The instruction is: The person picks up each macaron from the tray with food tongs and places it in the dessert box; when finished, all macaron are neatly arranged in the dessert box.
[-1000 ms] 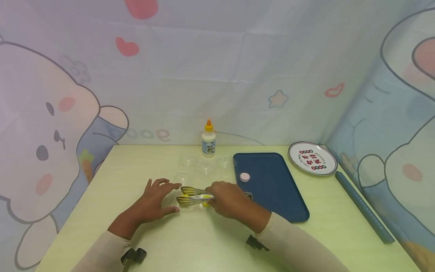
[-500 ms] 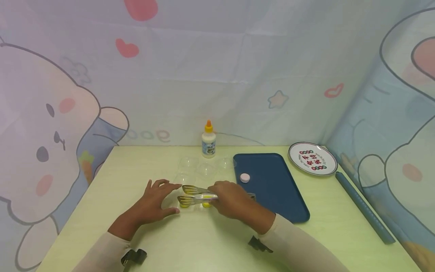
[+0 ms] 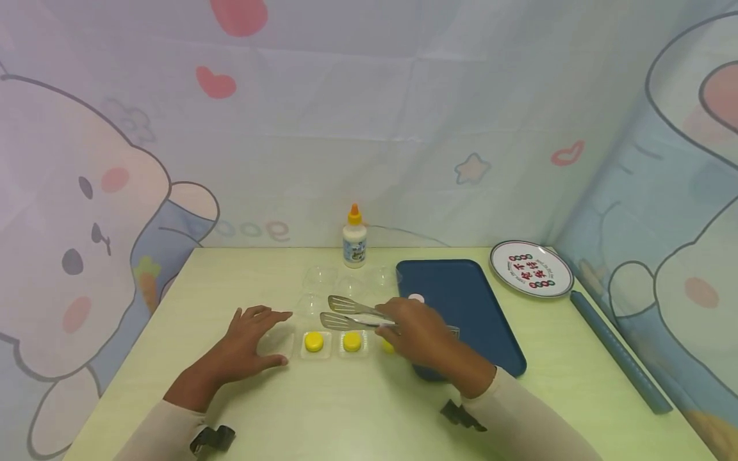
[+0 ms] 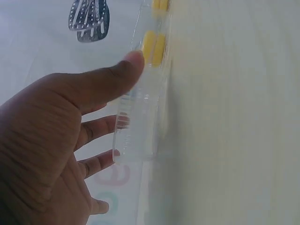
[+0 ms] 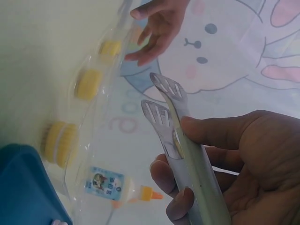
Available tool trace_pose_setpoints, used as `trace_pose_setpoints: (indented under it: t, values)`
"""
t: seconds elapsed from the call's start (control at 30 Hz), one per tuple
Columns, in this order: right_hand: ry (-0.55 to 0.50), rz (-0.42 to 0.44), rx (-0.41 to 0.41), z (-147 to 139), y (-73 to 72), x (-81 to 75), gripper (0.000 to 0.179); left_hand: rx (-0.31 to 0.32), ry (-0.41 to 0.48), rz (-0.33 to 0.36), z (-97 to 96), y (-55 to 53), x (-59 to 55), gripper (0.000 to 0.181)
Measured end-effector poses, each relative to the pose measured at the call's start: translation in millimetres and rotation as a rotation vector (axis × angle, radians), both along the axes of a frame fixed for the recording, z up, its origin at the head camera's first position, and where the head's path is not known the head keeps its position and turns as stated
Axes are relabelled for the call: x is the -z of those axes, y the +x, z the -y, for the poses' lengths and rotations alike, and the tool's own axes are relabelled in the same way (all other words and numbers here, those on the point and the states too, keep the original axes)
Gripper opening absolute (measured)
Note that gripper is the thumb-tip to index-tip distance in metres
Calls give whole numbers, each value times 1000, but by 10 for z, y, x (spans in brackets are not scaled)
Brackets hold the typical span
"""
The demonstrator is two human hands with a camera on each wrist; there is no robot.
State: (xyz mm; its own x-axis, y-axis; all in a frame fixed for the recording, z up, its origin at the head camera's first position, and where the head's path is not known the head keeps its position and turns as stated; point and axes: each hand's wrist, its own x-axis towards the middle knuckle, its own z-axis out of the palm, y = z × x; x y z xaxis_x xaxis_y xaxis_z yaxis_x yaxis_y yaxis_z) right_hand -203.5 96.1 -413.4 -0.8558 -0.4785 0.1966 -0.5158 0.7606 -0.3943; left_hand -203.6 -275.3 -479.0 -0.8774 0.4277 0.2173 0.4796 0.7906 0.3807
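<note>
Metal slotted tongs (image 3: 354, 315) are held in my right hand (image 3: 418, 336), with their heads raised behind a clear plastic packing tray and nothing between them. Round yellow macarons sit in the tray's cups: one on the left (image 3: 314, 342), another in the middle (image 3: 352, 341), and a third (image 5: 60, 143) partly behind the right hand in the head view. My left hand (image 3: 248, 342) is spread around the tray's left end cup (image 3: 280, 344), which has no macaron. In the left wrist view its thumb overlaps the tray's near side, with several fingers behind; contact is unclear.
Behind stand a clear plastic lid with domed cups (image 3: 319, 276) and a white glue bottle (image 3: 354, 243). To the right are a blue tray (image 3: 461, 288) with a pale pink macaron (image 3: 416, 298), a printed plate (image 3: 530, 269) and a dark blue rod-like roll (image 3: 617, 349).
The tongs have risen and moved right, away from the yellow macaron at the left, which now lies fully in sight in its cup. My left hand has shifted a little left.
</note>
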Motion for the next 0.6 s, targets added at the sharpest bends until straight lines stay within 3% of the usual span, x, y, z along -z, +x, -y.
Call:
trace_pose_setpoints:
  t: [0.37, 0.6]
  values:
    - [-64, 3, 85, -336, -70, 16, 35, 20, 56, -14, 131, 9, 29, 88]
    - [-66, -11, 178, -648, -142, 39, 37, -9, 144, 66, 269, 18, 90, 93]
